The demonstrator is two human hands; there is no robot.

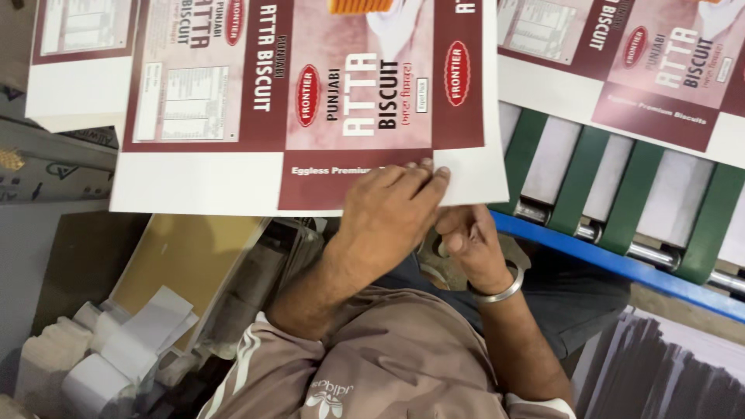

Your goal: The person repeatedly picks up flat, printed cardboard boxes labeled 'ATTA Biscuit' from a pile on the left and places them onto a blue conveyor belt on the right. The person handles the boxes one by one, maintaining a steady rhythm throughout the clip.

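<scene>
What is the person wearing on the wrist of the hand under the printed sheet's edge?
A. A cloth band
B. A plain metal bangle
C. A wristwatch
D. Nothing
B: a plain silver-coloured metal bangle circles the wrist of the right hand, which sits under the near edge of the printed sheet, while the left hand lies on top of that edge.

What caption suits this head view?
Left hand presses on a maroon-and-white printed cardboard sheet; right hand grips its edge beside green conveyor belts.
</scene>
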